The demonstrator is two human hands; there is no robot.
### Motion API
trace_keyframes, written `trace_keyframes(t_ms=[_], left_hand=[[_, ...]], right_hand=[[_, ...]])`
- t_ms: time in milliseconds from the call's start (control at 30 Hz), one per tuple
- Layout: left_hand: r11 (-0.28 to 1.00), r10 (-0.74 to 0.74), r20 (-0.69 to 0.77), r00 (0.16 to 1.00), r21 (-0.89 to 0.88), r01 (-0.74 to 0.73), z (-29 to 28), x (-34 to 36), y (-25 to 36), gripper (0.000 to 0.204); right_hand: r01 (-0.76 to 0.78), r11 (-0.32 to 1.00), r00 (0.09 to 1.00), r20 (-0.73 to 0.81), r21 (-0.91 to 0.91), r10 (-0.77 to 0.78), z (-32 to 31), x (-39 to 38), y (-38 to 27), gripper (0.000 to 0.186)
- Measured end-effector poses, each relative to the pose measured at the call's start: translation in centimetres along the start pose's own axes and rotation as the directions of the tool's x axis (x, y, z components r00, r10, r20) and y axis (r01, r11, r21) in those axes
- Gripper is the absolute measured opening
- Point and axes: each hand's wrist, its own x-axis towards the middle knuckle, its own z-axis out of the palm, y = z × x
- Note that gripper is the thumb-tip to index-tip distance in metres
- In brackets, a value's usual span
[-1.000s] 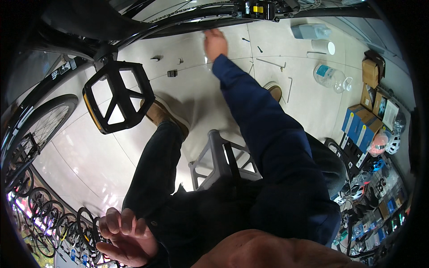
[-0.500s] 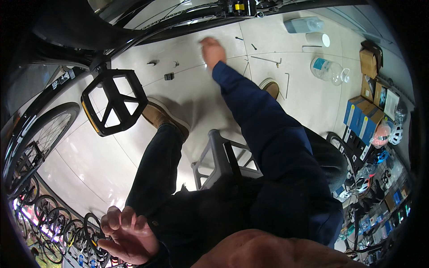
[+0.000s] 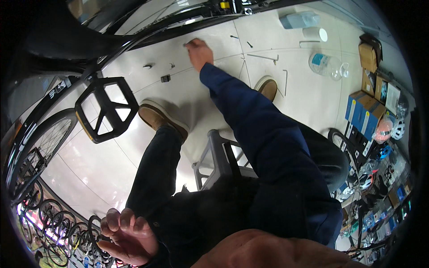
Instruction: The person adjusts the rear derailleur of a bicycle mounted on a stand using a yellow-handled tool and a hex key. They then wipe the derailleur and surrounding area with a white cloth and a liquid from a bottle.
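Observation:
My right hand (image 3: 201,55) reaches out low over the pale tiled floor, beneath the bicycle frame. Its fingers are drawn together, with a tiny dark tip showing at their ends; what it is I cannot make out. Nearest on the floor are a small black block-shaped part (image 3: 166,78), a little metal piece (image 3: 172,66) and a small dark part (image 3: 148,66). Two small bolts (image 3: 250,44) lie to the right. Palm up by my left leg, my left hand (image 3: 129,239) is open, its fingers loosely bent apart, and no object shows in it.
A large black pedal (image 3: 107,109) juts out at left. Hex keys (image 3: 286,82), a plastic bottle (image 3: 325,66), a white cup (image 3: 315,34) and a bluish container (image 3: 299,20) lie at right. A grey stool (image 3: 216,152) is under me. Boxes (image 3: 364,114) and helmets line the right side.
My right hand has moved left across the floor, with its fingers now more clearly drawn together. The left hand keeps its place, and the whole view has shifted slightly.

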Motion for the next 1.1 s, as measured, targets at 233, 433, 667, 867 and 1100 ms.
trace_keyframes(t_ms=[233,433,667,867,1100], left_hand=[[0.998,-0.035,0.016,0.999,0.055,0.034,0.0,0.1,0.5,0.026],[0.998,-0.018,0.044,0.999,0.067,0.015,-0.2,0.2,0.2,0.026],[0.999,-0.051,0.063,0.997,0.007,0.051,0.0,0.3,0.2,0.026],[0.999,-0.042,0.059,0.997,-0.008,0.043,-0.3,-0.1,0.3,0.026],[0.999,-0.043,0.06,0.997,0.033,0.041,0.0,0.1,0.4,0.027]], right_hand=[[0.172,0.979,0.978,0.141,-0.108,-0.157,-10.4,-7.2,4.3,0.022],[-0.325,0.94,0.945,-0.07,-0.103,0.319,-9.6,-7.1,3.4,0.02],[-0.339,0.941,0.881,0.358,0.021,0.309,-7.8,-11.9,1.9,0.022],[-0.117,0.977,0.991,0.039,-0.177,0.126,-12.3,-6.5,5.9,0.018],[-0.078,0.996,0.939,0.333,-0.053,0.091,-13.7,-9.8,3.9,0.031]])
